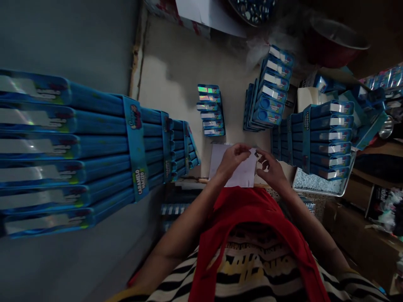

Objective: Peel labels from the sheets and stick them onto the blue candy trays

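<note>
A white sheet of paper (236,170) lies at the near edge of the table, just in front of my red apron. Over its upper part is my left hand (234,157), thumb and fingers drawn together near the far right corner. Whatever is between those fingertips is too small to make out. By the sheet's right edge hovers my right hand (270,167), its fingers loosely curled, with thumb and fingers apart. Just beyond the paper stands a short stack of blue boxes (214,111) with pale strips on their ends.
Tall banded stacks of blue boxes rise on the left (103,142) and right (315,136). Another blue stack (270,88) stands at the back right. A metal tray (341,191) of pale pieces is at lower right; a red bowl (333,46) sits behind.
</note>
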Demonstrator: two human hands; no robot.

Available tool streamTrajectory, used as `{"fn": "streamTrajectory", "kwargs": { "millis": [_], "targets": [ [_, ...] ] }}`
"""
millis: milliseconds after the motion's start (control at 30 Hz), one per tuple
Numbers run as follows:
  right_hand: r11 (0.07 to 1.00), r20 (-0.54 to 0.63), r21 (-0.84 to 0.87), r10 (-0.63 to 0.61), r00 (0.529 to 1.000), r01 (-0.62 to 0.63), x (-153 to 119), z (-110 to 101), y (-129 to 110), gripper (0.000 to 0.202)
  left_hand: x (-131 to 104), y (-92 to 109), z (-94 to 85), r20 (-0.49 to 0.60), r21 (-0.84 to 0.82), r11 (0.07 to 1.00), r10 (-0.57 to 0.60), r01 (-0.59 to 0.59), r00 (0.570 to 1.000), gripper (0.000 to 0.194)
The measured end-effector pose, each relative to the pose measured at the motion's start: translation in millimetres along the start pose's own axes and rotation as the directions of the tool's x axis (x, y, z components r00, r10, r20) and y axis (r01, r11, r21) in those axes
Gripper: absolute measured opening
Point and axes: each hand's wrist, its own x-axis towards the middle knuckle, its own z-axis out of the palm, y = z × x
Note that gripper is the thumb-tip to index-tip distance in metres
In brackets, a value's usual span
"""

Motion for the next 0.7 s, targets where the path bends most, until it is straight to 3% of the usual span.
{"fn": "streamTrajectory", "kwargs": {
  "millis": [100, 200, 300, 467, 567, 700],
  "targets": [
    [0.996, 0.021, 0.082, 0.034, 0.999, -0.036, 1.0, 1.2, 5.4, 0.077, -6.7, 1.9, 6.3, -0.110, 0.253, 0.936, 0.278, -0.244, 0.954, 0.022],
    [0.988, 0.038, 0.142, 0.052, 0.998, -0.057, 3.3, 1.9, 8.1, 0.077, -10.9, 8.1, 11.8, -0.046, 0.469, 0.798, 0.449, -0.377, 0.893, 0.016],
    [0.990, 0.044, 0.126, 0.059, 0.997, -0.064, 5.6, 1.8, 6.9, 0.077, -10.3, 12.1, 14.0, 0.005, 0.568, 0.727, 0.466, -0.386, 0.885, 0.015],
    [0.997, 0.046, 0.056, 0.050, 0.998, -0.053, 5.4, 0.5, 3.0, 0.078, -5.6, 8.9, 11.2, 0.017, 0.583, 0.700, 0.497, -0.413, 0.868, 0.012],
    [1.000, 0.048, 0.018, 0.021, 0.999, -0.022, 3.6, 0.7, 2.3, 0.080, -3.4, 6.1, 9.8, 0.015, 0.544, 0.717, 0.512, -0.437, 0.859, 0.007],
    [0.999, 0.031, -0.048, -0.007, 1.000, 0.008, 2.1, 2.0, 2.2, 0.079, -0.3, 5.1, 10.9, -0.030, 0.489, 0.777, 0.468, -0.396, 0.883, 0.004]
  ]
}}
